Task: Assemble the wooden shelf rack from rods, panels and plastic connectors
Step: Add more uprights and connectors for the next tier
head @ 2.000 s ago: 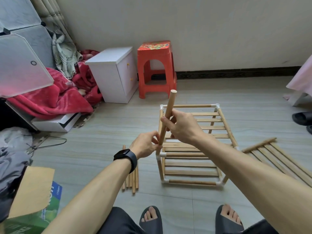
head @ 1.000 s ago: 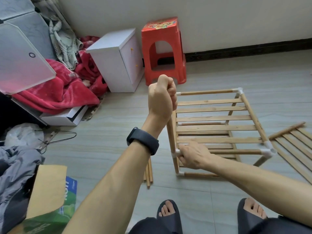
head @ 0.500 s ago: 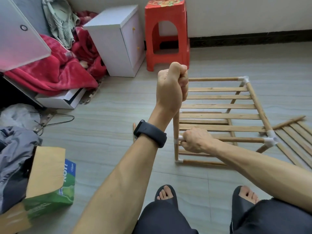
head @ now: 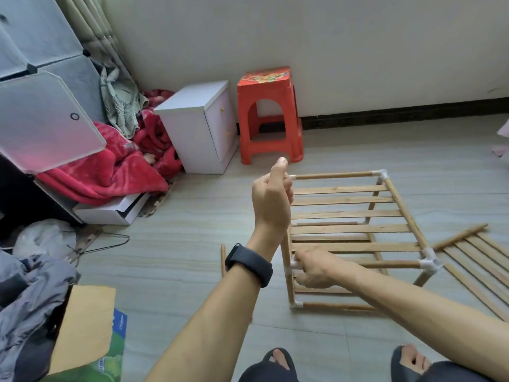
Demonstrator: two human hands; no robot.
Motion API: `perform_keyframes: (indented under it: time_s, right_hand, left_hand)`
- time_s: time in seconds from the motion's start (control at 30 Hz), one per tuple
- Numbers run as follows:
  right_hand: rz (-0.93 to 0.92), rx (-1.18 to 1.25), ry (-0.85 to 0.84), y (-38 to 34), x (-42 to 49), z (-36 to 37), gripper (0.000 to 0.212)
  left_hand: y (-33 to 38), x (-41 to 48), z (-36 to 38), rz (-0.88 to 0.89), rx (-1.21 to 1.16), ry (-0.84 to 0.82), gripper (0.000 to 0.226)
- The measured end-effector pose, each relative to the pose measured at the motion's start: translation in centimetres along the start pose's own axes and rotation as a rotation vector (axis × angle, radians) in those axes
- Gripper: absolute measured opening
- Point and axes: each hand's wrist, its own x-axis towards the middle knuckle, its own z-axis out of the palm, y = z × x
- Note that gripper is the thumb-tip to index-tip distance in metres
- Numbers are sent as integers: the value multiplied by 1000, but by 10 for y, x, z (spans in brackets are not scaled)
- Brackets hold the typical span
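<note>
Left grip [head: 271, 199] round rod [head: 284, 249], right grip [head: 314, 270] on connector [head: 292, 265]

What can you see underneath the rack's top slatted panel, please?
Through the gaps in the top panel, lower rods and a slat show. The rest is covered by the slats and the right hand.

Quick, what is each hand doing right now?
Left hand: fingers curled round the upright rod.
Right hand: gripping the horizontal rod beside a white connector.
</note>
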Motion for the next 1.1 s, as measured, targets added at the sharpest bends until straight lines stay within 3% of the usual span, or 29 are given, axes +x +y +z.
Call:
perform_keyframes:
  time_s: [0.13, 0.3, 0.5, 0.7, 0.8, 0.93, 1.03, 1.1]
  right_hand:
    - [-59, -133, 117, 8, 4, 18, 35]
    - [-74, -232, 321, 14, 22, 24, 21]
    - [-72, -328, 281, 22, 34, 23, 23]
    - [-105, -385, 270, 20, 30, 20, 18]
    - [-96, -381, 279, 23, 31, 19, 16]
    - [-95, -327, 277, 26, 40, 14, 10]
    - [-155, -263, 276, 27, 50, 11, 33]
    - [-226, -247, 323, 28, 54, 11, 36]
  left_hand:
    - [-6, 9, 7, 45, -79, 33, 49]
    - [-11, 19, -1, 77, -118, -52, 42]
    - [-19, 22, 5, 108, -103, -213, 44]
    - [-15, 23, 1, 82, -122, -216, 42]
    - [-14, 28, 0, 84, 10, -195, 47]
    - [-46, 33, -30, 95, 296, -127, 78]
    - [-104, 31, -77, -81, 417, 3, 60]
    - [-153, 28, -111, -265, 592, 9, 50]
